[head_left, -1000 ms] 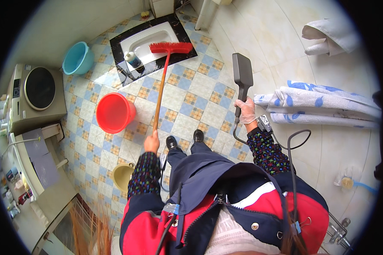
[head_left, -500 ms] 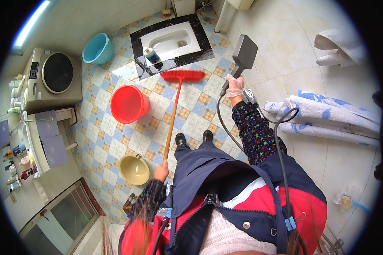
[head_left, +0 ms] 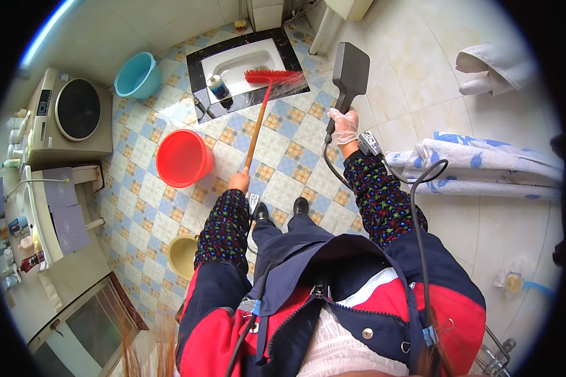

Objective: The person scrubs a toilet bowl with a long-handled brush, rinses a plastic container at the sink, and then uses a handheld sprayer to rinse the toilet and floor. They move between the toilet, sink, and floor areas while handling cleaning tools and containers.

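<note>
My left hand [head_left: 239, 181] is closed round the wooden handle of a broom [head_left: 257, 133]. The broom's red bristle head lies over the near side of a white squat toilet [head_left: 215, 65] set in a black stone surround. Pale water streaks show over the right part of the bristles. In a clear plastic glove, my right hand [head_left: 344, 127] grips the handle of a dark grey square shower head [head_left: 351, 68], raised to the right of the toilet. Its hose drops from the handle. A bottle [head_left: 217, 87] with a white top stands at the toilet's near left corner.
A red bucket [head_left: 184, 159] stands left of the broom, with a light blue basin [head_left: 138, 76] farther back. My left sleeve partly hides a yellow basin [head_left: 183, 256]. A washing machine [head_left: 77, 113] stands at left. Blue-and-white towels [head_left: 478, 164] hang at right.
The broom head has moved forward from the tiles onto the toilet surround, my left hand going with it. Water streaks now show by the bristles. The shower head has shifted slightly left and farther away.
</note>
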Demonstrator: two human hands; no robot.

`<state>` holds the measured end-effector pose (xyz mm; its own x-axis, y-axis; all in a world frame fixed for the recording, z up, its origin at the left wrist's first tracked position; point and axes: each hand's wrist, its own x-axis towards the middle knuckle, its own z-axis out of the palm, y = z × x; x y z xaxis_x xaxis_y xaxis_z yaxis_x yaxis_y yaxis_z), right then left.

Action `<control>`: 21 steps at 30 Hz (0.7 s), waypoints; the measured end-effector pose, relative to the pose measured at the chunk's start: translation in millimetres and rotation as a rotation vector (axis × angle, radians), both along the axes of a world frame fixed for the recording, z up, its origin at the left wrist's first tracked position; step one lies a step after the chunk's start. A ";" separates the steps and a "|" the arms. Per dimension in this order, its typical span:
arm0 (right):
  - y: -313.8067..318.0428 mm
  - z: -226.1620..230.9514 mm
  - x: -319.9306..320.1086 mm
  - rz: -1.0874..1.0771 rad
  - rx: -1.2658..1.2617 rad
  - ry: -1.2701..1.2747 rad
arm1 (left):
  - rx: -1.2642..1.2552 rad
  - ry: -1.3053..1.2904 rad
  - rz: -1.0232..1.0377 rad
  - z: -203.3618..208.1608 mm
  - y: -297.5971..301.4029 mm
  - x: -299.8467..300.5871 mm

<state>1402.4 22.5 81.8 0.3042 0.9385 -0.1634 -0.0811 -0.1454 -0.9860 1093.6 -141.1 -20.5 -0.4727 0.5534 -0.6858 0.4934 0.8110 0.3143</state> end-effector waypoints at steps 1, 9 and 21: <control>-2.5 2.5 -1.0 -0.005 -0.029 0.003 | 0.011 -0.066 -0.004 5.4 9.0 1.3; -16.7 1.5 -5.7 -0.004 -0.034 0.110 | 0.090 0.136 -0.253 63.6 -125.3 -8.2; -29.2 -17.8 -0.4 0.104 -0.086 0.039 | 0.112 0.084 -0.236 24.8 -155.4 65.2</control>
<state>1402.0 -6.7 64.0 0.1975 0.9469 -0.2539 -0.0989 -0.2384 -0.9661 1158.8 -296.5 4.3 -0.3745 0.7249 -0.5782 0.6924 0.6333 0.3455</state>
